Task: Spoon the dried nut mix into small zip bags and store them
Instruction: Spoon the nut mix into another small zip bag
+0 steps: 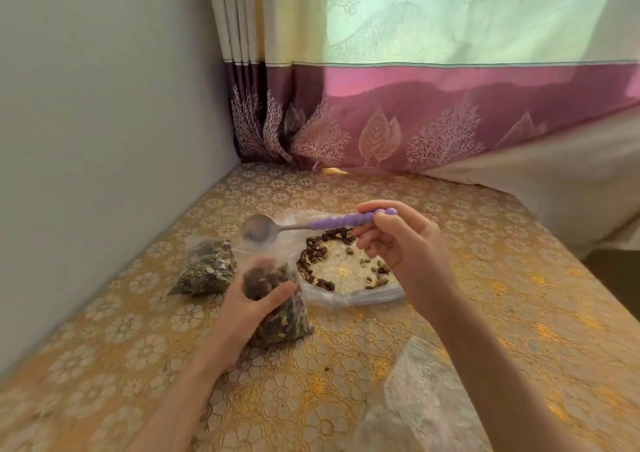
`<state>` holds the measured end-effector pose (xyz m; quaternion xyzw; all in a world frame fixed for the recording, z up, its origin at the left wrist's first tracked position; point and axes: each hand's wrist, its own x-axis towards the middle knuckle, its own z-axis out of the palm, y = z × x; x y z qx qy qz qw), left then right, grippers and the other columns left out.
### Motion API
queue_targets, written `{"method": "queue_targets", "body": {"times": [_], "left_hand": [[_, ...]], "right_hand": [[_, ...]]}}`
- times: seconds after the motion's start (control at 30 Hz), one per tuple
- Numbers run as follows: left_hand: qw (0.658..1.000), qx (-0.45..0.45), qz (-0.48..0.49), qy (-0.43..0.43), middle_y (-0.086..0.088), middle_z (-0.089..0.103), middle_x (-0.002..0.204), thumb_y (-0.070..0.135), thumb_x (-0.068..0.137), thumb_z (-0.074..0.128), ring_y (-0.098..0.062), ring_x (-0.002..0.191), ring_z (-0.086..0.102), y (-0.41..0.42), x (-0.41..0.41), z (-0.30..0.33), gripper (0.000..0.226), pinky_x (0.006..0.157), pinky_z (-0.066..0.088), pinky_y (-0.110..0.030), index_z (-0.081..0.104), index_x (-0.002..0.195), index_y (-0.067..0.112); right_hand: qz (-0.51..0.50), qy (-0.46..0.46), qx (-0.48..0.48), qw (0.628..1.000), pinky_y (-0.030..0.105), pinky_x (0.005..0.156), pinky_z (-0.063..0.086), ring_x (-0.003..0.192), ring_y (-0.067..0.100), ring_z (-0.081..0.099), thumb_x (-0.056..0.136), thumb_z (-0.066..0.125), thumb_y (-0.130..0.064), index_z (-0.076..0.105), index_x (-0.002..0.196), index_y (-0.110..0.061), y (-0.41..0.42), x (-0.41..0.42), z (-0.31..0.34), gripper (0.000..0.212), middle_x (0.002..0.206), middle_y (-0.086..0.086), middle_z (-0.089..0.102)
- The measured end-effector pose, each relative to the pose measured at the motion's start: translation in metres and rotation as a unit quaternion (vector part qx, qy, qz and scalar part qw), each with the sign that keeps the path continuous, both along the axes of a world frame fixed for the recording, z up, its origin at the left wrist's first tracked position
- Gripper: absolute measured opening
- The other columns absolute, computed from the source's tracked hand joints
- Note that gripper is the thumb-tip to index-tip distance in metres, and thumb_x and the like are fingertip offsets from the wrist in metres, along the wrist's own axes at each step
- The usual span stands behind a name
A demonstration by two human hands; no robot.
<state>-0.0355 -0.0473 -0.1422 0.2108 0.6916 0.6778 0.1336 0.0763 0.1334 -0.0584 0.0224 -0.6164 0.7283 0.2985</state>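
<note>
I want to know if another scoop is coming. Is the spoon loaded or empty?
Empty. The spoon held by the right hand shows a bare metal bowl above the bag that the left hand grips.

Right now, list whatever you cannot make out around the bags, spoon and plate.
- Spoon: blurred in the head view; whether its bowl holds any mix is unclear.
- Held bag: the left hand covers its side, and its mouth is blurred.
- Filled bag: too small to tell if zipped.
- Empty bags: blurred and cut off by the bottom edge; count unclear.
</note>
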Motion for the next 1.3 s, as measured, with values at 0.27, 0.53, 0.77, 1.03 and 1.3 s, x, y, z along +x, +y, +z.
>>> {"method": "queue_targets", "body": {"times": [0.27,0.53,0.77,1.03,1.3], "left_hand": [[0.998,0.033,0.037,0.045,0.0,0.071,0.091,0.043,0.057,0.085,-0.022,0.093,0.066,-0.006,0.002,0.009,0.044,0.081,0.053,-0.04,0.067,0.094,0.03],[0.998,0.008,0.03,0.049,0.02,0.068,0.088,0.048,0.057,0.072,0.0,0.086,0.064,-0.007,0.0,0.008,0.042,0.075,0.047,-0.024,0.061,0.096,0.036],[0.998,-0.013,-0.017,0.057,0.026,0.064,0.096,0.05,0.059,0.073,0.0,0.092,0.062,-0.011,-0.004,0.004,0.046,0.076,0.049,-0.023,0.058,0.102,0.045],[0.998,0.003,-0.024,0.05,0.017,0.065,0.098,0.04,0.062,0.073,-0.009,0.094,0.063,-0.01,-0.007,0.001,0.042,0.075,0.051,-0.027,0.058,0.101,0.043],[0.998,0.004,-0.028,0.048,0.026,0.064,0.09,0.038,0.062,0.072,0.002,0.085,0.063,-0.01,-0.008,0.001,0.037,0.066,0.052,-0.019,0.059,0.096,0.048]], "right_hand": [[-0.056,0.022,-0.127,0.99,0.02,0.054,0.045,0.058,0.012,0.055,0.089,0.046,-0.006,0.066,0.086,-0.005,0.019,-0.002,-0.005,0.02,0.069,0.008,0.063],[-0.249,-0.093,-0.125,0.956,0.023,0.058,0.041,0.058,0.012,0.051,0.09,0.051,-0.007,0.067,0.081,-0.007,0.056,-0.005,-0.029,0.019,0.063,0.002,0.058],[-0.363,-0.105,-0.062,0.924,0.013,0.052,0.041,0.056,0.004,0.048,0.096,0.047,-0.014,0.062,0.079,-0.011,0.074,-0.005,-0.044,0.023,0.064,-0.005,0.054],[-0.404,-0.116,-0.026,0.907,0.026,0.052,0.032,0.054,0.011,0.037,0.092,0.04,-0.013,0.062,0.081,-0.008,0.088,-0.001,-0.053,0.025,0.047,-0.01,0.053],[-0.394,-0.129,-0.034,0.909,0.029,0.055,0.031,0.055,0.013,0.039,0.086,0.042,-0.013,0.053,0.061,-0.014,0.092,0.002,-0.052,0.028,0.038,-0.011,0.047]]}}
